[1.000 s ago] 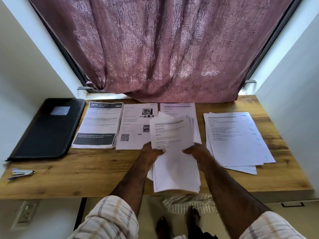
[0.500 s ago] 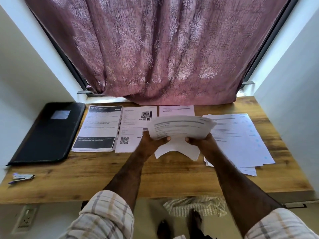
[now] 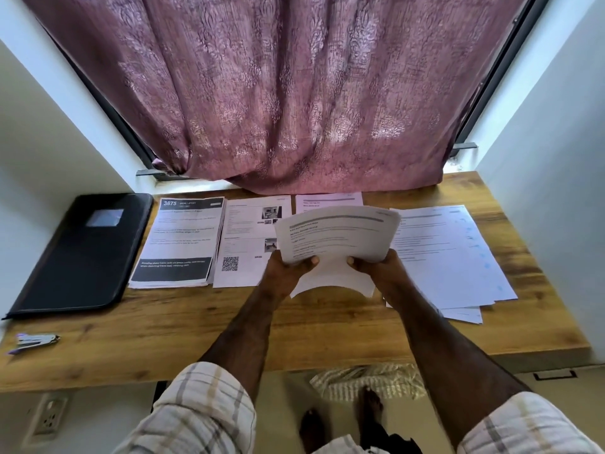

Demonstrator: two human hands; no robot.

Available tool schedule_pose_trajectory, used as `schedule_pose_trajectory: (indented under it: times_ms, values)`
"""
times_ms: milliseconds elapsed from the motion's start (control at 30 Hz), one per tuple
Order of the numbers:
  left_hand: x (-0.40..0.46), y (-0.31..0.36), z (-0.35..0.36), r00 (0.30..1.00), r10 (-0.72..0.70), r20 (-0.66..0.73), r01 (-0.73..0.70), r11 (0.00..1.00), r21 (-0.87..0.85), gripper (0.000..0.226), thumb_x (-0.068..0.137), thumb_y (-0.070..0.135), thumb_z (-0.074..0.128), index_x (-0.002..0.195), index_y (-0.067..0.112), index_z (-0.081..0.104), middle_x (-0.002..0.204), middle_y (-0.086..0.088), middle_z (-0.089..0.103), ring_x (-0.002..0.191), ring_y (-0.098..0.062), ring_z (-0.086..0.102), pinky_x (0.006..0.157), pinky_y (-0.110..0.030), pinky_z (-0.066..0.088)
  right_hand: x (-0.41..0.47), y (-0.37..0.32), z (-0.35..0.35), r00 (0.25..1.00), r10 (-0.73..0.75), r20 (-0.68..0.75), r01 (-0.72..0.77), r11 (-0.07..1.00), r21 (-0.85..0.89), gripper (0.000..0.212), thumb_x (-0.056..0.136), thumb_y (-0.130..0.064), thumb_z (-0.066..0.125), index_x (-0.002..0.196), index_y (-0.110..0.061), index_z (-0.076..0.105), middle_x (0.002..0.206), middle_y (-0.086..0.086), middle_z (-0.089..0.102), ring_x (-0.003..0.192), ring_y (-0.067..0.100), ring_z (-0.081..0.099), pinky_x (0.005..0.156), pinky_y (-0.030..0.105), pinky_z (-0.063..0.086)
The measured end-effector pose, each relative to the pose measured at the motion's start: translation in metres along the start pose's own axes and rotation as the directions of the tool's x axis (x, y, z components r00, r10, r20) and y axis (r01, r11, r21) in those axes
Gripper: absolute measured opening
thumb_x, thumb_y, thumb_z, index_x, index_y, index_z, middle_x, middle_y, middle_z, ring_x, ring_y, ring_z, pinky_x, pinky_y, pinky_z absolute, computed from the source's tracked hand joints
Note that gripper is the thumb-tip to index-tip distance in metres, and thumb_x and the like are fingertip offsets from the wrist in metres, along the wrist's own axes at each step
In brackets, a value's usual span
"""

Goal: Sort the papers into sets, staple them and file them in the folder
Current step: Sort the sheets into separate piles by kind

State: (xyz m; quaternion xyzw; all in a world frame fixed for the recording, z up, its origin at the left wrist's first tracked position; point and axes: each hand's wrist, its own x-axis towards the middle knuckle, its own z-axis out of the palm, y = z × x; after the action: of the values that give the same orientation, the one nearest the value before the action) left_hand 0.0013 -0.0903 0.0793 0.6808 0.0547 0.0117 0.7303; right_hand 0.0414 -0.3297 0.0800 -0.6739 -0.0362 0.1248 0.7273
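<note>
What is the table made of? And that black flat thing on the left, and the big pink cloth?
The table looks like wood or a wood-look board: brown with streaky grain. The black folder seems to be leather or fake leather, smooth and slightly shiny with a stitched-looking edge. The curtain is woven cloth with a glinting raised pattern.

Papers, folder and stapler laid out for sorting

A bowed sheaf of printed papers (image 3: pixel 337 237) sits mid-frame; three sorted piles (image 3: pixel 183 240) at left, loose sheets (image 3: pixel 451 253) right, closed black folder (image 3: pixel 82 253) far left, stapler (image 3: pixel 34 341) lower left.

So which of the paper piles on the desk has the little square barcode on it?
The second pile from the left, beside the dark-headed "3675" pile; its QR code sits at the lower left, plus small photos. The others show only text.
</note>
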Motion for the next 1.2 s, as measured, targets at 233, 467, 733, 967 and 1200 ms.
schedule_pose_trajectory:
  times_ms: [233, 467, 733, 967, 1200]
  values:
    - [-0.001, -0.022, -0.004, 0.997, -0.068, -0.024, 0.068, 0.997, 0.025, 0.048, 0.087, 0.003, 0.083, 0.129, 0.022, 0.068, 0.129, -0.007, 0.073, 0.126, -0.026, 0.066, 0.101, -0.059, 0.057, 0.002, 0.017, 0.002, 0.999, -0.036, 0.038, 0.035, 0.999, 0.023, 0.067, 0.088, -0.002, 0.077, 0.148, -0.001, 0.047, 0.136, 0.025, 0.062, 0.132, 0.043, 0.057, 0.098, 0.058, 0.058]
    - [0.0, -0.032, -0.001, 0.999, -0.042, -0.016, 0.041, 0.998, -0.044, 0.046, 0.086, 0.012, 0.084, 0.128, 0.021, 0.069, 0.128, -0.013, 0.072, 0.126, -0.03, 0.065, 0.101, -0.058, 0.057, 0.005, 0.03, -0.002, 0.999, -0.021, 0.04, 0.019, 0.998, 0.057, 0.062, 0.092, 0.0, 0.076, 0.148, -0.006, 0.05, 0.136, 0.024, 0.062, 0.133, 0.042, 0.057, 0.102, 0.062, 0.054]
    - [0.012, -0.029, -0.013, 0.988, -0.133, -0.072, 0.139, 0.987, 0.085, 0.033, 0.086, 0.016, 0.087, 0.11, 0.036, 0.078, 0.12, -0.001, 0.078, 0.115, -0.021, 0.073, 0.099, -0.049, 0.06, 0.01, 0.02, 0.002, 0.993, 0.091, -0.074, -0.094, 0.995, -0.041, 0.041, 0.086, -0.019, 0.085, 0.124, -0.014, 0.071, 0.119, 0.013, 0.075, 0.116, 0.036, 0.07, 0.092, 0.056, 0.061]
    - [-0.007, -0.055, -0.023, 0.91, -0.409, -0.069, 0.413, 0.882, 0.228, 0.043, 0.084, 0.006, 0.086, 0.124, 0.01, 0.072, 0.119, -0.01, 0.076, 0.096, -0.019, 0.074, 0.079, -0.029, 0.062, 0.006, 0.059, 0.004, 0.904, 0.361, -0.227, -0.425, 0.816, -0.393, 0.038, 0.094, -0.019, 0.077, 0.129, -0.016, 0.062, 0.124, 0.008, 0.071, 0.103, 0.031, 0.071, 0.089, 0.05, 0.063]
    - [-0.031, -0.086, -0.02, 0.82, -0.545, -0.176, 0.556, 0.831, 0.014, 0.038, 0.091, 0.002, 0.078, 0.122, 0.02, 0.068, 0.116, -0.004, 0.074, 0.098, -0.022, 0.073, 0.078, -0.035, 0.062, -0.013, 0.078, 0.016, 0.884, 0.413, -0.219, -0.467, 0.798, -0.382, 0.034, 0.092, -0.022, 0.079, 0.121, -0.018, 0.061, 0.114, 0.0, 0.068, 0.103, 0.028, 0.068, 0.072, 0.036, 0.06]
